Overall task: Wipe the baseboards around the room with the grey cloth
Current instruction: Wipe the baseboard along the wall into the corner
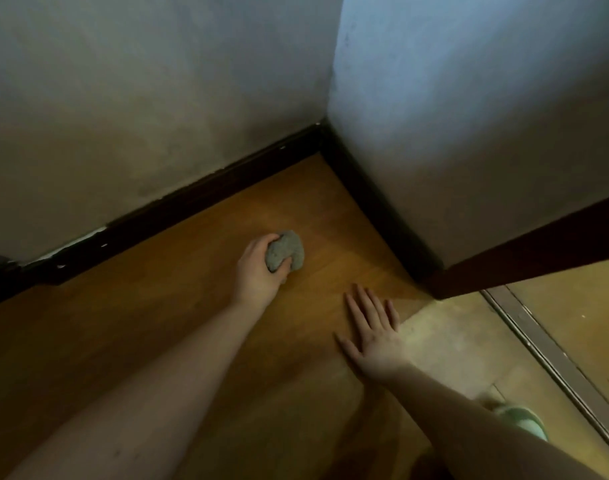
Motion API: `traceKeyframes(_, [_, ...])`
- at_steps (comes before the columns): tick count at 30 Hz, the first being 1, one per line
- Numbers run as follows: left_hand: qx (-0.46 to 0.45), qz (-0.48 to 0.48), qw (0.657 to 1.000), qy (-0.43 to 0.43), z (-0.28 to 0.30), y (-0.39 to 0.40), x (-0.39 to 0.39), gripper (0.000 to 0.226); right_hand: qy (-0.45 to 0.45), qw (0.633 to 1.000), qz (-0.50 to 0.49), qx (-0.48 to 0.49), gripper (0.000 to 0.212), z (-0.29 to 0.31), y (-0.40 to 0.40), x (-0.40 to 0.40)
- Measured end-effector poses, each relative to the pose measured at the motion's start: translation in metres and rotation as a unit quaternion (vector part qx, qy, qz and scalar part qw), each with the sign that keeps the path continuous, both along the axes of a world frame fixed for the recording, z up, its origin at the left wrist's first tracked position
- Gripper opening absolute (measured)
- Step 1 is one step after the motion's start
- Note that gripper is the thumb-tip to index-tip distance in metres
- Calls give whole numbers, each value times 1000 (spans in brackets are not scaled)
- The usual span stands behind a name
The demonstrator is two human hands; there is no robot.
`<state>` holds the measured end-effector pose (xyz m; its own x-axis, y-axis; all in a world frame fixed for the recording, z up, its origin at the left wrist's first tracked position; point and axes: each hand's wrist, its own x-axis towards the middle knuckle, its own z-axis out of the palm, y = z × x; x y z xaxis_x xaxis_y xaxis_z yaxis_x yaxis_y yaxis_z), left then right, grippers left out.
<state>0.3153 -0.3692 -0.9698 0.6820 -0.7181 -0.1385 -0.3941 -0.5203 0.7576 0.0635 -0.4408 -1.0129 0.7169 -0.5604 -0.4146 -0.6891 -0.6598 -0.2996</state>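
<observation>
Left hand (258, 268) fingers curled in a grip, arm extended; right hand (374, 332) flat, fingers spread, palm down

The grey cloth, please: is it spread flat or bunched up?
Bunched up: the grey cloth sits as a rounded wad in the left hand.

My fingers (279, 268) curl round a speckled grey cloth (285, 251) above an amber wood-grain floor (157, 323); a near-black baseboard (178, 209) edges pale grey-white walls (140, 98), with a reddish-brown door frame (538, 251) right and a mint-green slipper (521, 420) near right.
</observation>
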Motion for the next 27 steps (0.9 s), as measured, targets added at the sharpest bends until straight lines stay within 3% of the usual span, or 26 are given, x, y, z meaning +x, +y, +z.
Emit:
traceKeyframes(5, [31,-18,999,-13,-8,-32,-16,45,25,995,61,71,119,0,-19,-4])
traceKeyframes(9, [47,-35,998,-19,-8,-52,-24,45,76,987,92,105,135,8,-31,-1])
traceKeyframes(14, [87,-87,991,-42,-14,-56,-21,51,75,988,90,101,137,12,-27,-4])
traceKeyframes(20, [112,-120,985,-48,-19,-36,-34,78,60,989,89,103,135,7,-25,-9])
traceKeyframes(27, [97,-33,994,-38,-9,-47,-43,65,33,992,72,99,133,1,-24,-13])
